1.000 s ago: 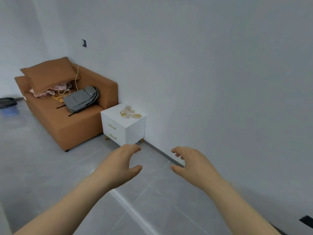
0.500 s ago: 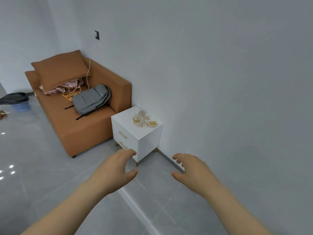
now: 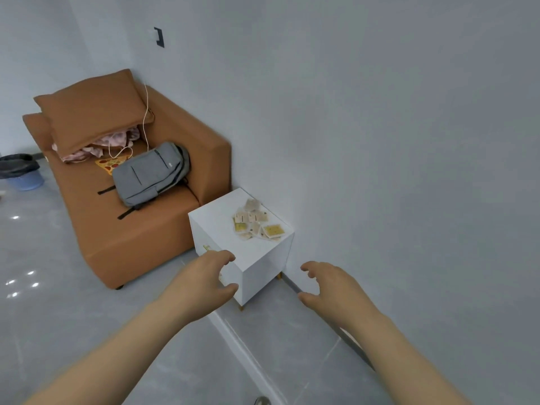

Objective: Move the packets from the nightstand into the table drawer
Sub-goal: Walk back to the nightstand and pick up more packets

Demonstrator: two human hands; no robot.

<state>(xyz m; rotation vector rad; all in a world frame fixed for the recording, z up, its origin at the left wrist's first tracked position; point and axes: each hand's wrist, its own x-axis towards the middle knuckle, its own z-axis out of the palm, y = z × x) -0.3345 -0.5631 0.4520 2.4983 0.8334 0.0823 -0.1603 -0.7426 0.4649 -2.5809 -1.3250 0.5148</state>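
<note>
A small white nightstand point(image 3: 264, 268) stands against the wall beside a sofa. Several pale and yellow packets point(image 3: 257, 224) lie in a loose pile on its top, toward the wall side. My left hand point(image 3: 204, 283) hovers in front of the nightstand's near corner, fingers loosely curled, holding nothing. My right hand point(image 3: 333, 289) is held out to the right of the nightstand, above the floor, fingers also loosely curled and empty. Both hands are short of the packets. No table drawer is in view.
A brown sofa point(image 3: 137, 235) sits left of the nightstand with a grey backpack point(image 3: 150, 173), a cushion point(image 3: 93, 109) and cloth on it. A blue bin point(image 3: 22, 172) with a black liner stands far left. The grey wall point(image 3: 409, 141) runs along the right.
The view has come closer to the nightstand, which now looks larger and nearer to both hands. The hands keep the same outstretched, loosely curled pose.
</note>
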